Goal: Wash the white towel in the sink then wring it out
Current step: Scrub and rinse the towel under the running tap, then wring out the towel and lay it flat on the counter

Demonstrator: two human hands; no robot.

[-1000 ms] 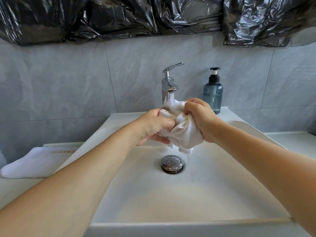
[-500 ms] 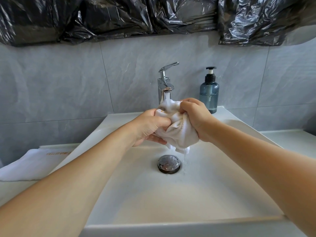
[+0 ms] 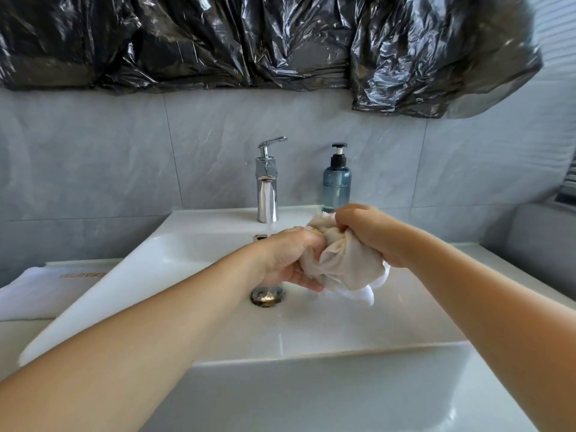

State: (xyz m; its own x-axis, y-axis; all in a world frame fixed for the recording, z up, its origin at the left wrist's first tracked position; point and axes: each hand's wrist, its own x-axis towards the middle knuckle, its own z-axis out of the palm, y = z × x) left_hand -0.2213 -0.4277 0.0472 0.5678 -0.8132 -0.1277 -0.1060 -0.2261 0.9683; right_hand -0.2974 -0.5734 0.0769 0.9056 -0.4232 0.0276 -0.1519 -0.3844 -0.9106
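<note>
Over the sink (image 3: 358, 332), just right of the drain (image 3: 268, 295), both hands hold the bunched white towel (image 3: 346, 266) between them. Left hand (image 3: 288, 260) grips the towel's left end: its fingers (image 3: 304, 280) are curled tight round the cloth, with the lowest ones reaching under the bundle and the knuckles turned up. Right hand (image 3: 371, 230) clamps the upper right of the towel, fingers folded down into a fist over the cloth, so that no gap shows between them. A loose tail of towel hangs below the bundle toward the basin floor, apart from the drain. Water runs in a thin stream from the tap (image 3: 267, 185) and falls behind the left hand; whether it touches the hand cannot be told. A blue soap bottle (image 3: 336, 182) stands on the sink's back ledge, right of the tap and just behind the right hand. A folded white cloth (image 3: 40, 291) lies on the counter (image 3: 514, 266) at far left. Black plastic sheeting (image 3: 249, 42) hangs across the wall above. Compared with half a second ago, the towel and both hands have moved right and lower, out from under the tap's spout; then the bundle sat right beneath the stream, and now the stream falls clear of it on the left. Both grips look unchanged.
</note>
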